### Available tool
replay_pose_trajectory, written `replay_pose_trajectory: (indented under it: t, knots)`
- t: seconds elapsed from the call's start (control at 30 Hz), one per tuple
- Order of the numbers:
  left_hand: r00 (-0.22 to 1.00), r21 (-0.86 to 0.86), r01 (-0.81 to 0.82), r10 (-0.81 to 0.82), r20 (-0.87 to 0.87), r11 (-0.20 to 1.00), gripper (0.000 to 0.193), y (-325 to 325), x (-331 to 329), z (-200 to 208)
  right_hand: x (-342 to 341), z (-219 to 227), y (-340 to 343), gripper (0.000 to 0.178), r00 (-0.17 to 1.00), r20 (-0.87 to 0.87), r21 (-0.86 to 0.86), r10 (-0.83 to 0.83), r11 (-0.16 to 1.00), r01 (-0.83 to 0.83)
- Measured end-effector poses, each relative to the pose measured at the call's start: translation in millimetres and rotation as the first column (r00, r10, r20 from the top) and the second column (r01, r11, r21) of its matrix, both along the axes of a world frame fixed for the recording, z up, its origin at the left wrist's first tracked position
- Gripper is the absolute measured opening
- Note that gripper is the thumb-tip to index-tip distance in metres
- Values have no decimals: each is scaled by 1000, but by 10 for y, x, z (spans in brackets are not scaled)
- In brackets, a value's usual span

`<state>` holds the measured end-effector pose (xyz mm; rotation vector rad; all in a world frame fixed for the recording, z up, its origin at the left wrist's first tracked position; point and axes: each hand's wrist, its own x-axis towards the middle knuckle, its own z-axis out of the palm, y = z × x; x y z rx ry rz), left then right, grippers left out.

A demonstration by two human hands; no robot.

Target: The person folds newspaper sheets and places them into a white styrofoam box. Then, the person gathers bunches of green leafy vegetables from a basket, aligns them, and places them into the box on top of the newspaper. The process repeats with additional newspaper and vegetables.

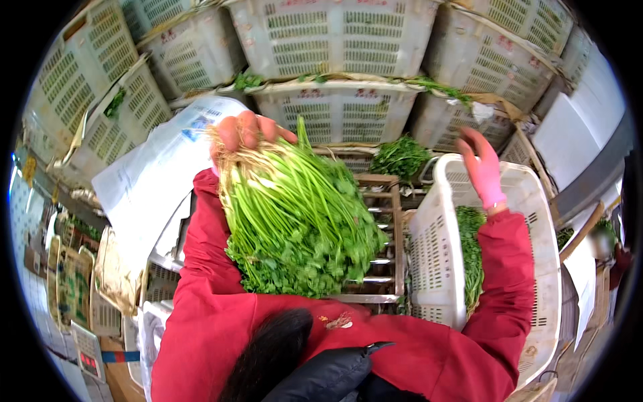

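Observation:
My left hand, in a pink glove with orange fingers, is closed round the root end of a large bunch of coriander. Pale roots stick out by the fingers, while the stems and leaves fan down toward my chest. To the right, my gloved right hand is raised over a white plastic crate, its thumb and fingers apart and slightly blurred. Nothing shows in that hand. More leafy greens lie inside the crate, partly hidden by my right sleeve.
A metal slatted rack lies under the bunch. Stacked white slotted crates form a wall ahead, with loose greens at their foot. White sheeting lies at the left, and a scale stands at the lower left.

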<state>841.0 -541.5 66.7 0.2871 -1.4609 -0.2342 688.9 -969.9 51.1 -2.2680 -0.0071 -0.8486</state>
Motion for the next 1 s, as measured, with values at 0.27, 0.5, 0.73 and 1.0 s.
replay_pose_trajectory:
  t: [0.27,0.5,0.73,1.0]
  knots:
    - [953,-13,295,-293,72,955,23,256,-79,-442,529,-654,2700,61,291,-103,995,951,96,38]
    - [691,575,-68,454,-562,815,32,740,175,-1353,550,-1815,2375,31,871,-325,691,370,721,-48]
    - [189,804,-581,940,285,-127,41,986,138,-1896,95,-2532,2467,44,795,-537,530,282,846,57]
    - [308,458,-862,492,815,-219,32,343,-1043,-2632,-91,-2685,2243,39,917,-378,180,130,982,-65]
